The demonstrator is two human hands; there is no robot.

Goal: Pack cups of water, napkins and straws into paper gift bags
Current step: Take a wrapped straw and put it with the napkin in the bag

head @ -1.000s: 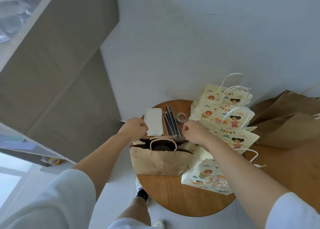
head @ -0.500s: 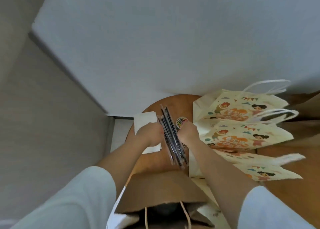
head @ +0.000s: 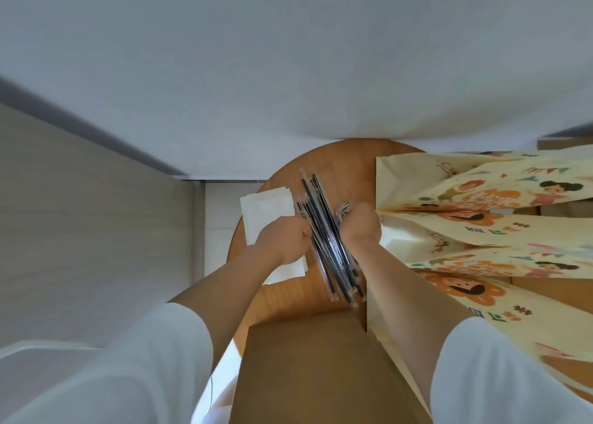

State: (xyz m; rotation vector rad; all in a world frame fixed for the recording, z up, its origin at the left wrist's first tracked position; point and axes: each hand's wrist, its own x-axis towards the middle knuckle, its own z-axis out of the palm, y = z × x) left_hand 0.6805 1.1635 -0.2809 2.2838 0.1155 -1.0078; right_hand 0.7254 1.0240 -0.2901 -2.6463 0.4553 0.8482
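A bundle of black straws [head: 324, 231] in clear wrappers lies lengthwise on the round wooden table [head: 288, 292]. My left hand [head: 284, 242] pinches the bundle's left edge with curled fingers, lying over a stack of white napkins [head: 266, 203]. My right hand [head: 361, 227] curls onto the bundle's right side, its fingertips hidden. A brown paper bag [head: 305, 366] stands close below the straws, between my forearms. Cream printed gift bags [head: 465, 218] lie overlapped on the right. No cup shows.
A small roll of round stickers [head: 345, 206] peeks out beside my right hand. The white wall runs just behind the table. Pale floor tiles [head: 218, 218] and a wood-grain panel [head: 96, 231] lie to the left.
Both hands left the brown bag's rim and moved forward onto the straw bundle. The view has leaned in, so the brown bag sits lower and nearer.
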